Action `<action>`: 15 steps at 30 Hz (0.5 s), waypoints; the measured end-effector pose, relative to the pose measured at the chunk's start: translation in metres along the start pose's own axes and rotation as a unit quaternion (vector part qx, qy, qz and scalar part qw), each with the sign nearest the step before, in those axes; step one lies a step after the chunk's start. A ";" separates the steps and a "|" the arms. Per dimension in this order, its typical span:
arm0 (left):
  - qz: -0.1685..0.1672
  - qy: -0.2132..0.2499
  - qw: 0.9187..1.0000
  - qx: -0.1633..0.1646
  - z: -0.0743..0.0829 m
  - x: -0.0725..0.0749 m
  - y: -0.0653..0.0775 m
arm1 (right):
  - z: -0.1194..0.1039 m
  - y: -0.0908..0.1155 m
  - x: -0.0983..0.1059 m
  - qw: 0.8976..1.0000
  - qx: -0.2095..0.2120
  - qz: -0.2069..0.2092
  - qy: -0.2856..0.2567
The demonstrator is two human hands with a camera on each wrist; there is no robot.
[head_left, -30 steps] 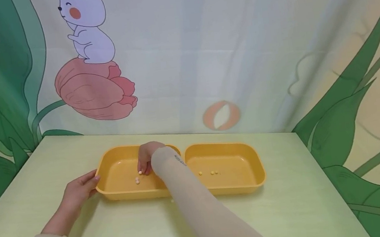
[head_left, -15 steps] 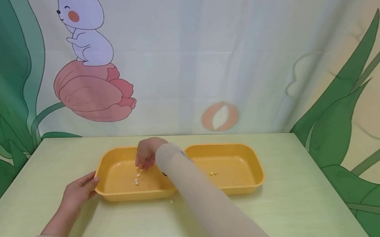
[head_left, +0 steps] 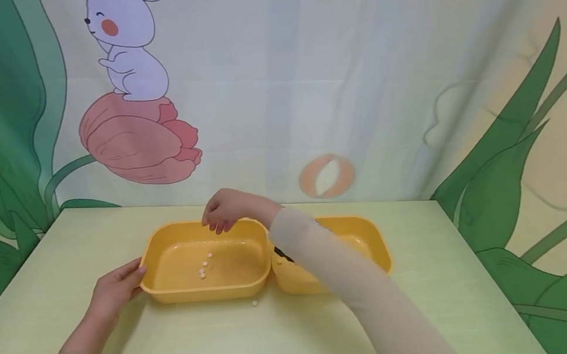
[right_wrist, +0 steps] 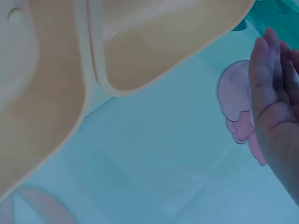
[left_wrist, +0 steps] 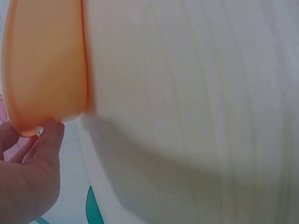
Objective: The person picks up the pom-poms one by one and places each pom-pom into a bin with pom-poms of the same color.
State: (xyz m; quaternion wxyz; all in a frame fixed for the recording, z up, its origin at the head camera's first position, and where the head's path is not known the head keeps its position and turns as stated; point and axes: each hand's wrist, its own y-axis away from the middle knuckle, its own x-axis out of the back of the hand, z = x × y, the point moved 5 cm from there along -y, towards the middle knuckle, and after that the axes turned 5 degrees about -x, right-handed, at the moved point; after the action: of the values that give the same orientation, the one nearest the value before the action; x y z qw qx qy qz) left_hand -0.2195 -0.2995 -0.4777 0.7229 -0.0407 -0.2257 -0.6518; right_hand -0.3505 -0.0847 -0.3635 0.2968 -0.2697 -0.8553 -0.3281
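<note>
My left hand [head_left: 115,289] grips the left end of a yellow plastic tray [head_left: 207,294], thumb near the rim and fingers at its outer side. The left wrist view shows this tray's end [left_wrist: 46,60] pinched by the same hand [left_wrist: 35,172]. Several small pale balls [head_left: 202,275] lie in a short line on its floor. Above its back rim hovers my right hand [head_left: 227,206], fingers loosely bent, with nothing visible in it. In the right wrist view the fingers of that hand [right_wrist: 278,98] are fairly straight and close together.
A second yellow tray [head_left: 370,237] stands against the first on the right, partly hidden by my right sleeve. One small yellow ball [head_left: 280,262] shows inside it. Another pale ball [head_left: 255,303] lies on the table in front. A printed cloth [head_left: 255,115] hangs behind.
My right hand has risen from the left tray's floor to above its back rim, and the forearm has swung right. The balls beneath it now show in full. My left hand stays on the rim.
</note>
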 end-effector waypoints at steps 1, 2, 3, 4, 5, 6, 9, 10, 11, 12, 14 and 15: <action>0.000 -0.001 1.000 0.000 0.000 0.000 0.000 | 0.001 0.005 0.001 1.000 0.006 0.007 -0.008; 0.000 -0.001 1.000 0.000 0.000 0.000 0.000 | 0.002 0.010 0.002 1.000 0.010 0.015 -0.015; 0.000 -0.002 1.000 0.000 -0.001 0.000 0.000 | 0.004 0.016 0.003 0.999 0.013 0.024 -0.022; 0.001 -0.001 1.000 0.001 -0.001 0.000 0.000 | 0.006 0.021 0.003 0.999 0.018 0.033 -0.029; 0.001 -0.002 1.000 0.001 -0.001 0.000 0.001 | 0.009 0.028 0.003 0.998 0.022 0.044 -0.036; 0.001 -0.001 1.000 0.002 -0.001 0.000 0.001 | 0.011 0.035 0.002 0.997 0.025 0.054 -0.044; 0.002 0.000 1.000 0.005 -0.001 -0.001 0.002 | 0.020 0.056 -0.001 0.993 0.036 0.080 -0.074; 0.003 0.000 1.000 0.006 0.000 -0.001 0.002 | 0.023 0.062 -0.003 0.992 0.039 0.088 -0.086; 0.002 0.000 1.000 0.006 0.000 -0.001 0.002 | 0.026 0.069 -0.006 0.990 0.042 0.095 -0.097; 0.002 0.001 1.000 0.006 0.000 -0.001 0.002 | 0.029 0.075 -0.008 0.988 0.044 0.102 -0.108; 0.003 0.001 1.000 0.005 0.000 -0.001 0.002 | 0.035 0.085 -0.014 0.985 0.049 0.116 -0.121; 0.004 0.001 1.000 0.006 0.000 -0.001 0.001 | 0.038 0.090 -0.017 0.983 0.052 0.123 -0.124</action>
State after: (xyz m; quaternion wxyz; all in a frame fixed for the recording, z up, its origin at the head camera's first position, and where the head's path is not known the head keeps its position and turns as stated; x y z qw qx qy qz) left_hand -0.2182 -0.2986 -0.4772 0.7260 -0.0371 -0.2288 -0.6475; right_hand -0.2923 -0.0044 -0.3618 0.2399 -0.3961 -0.8615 -0.2083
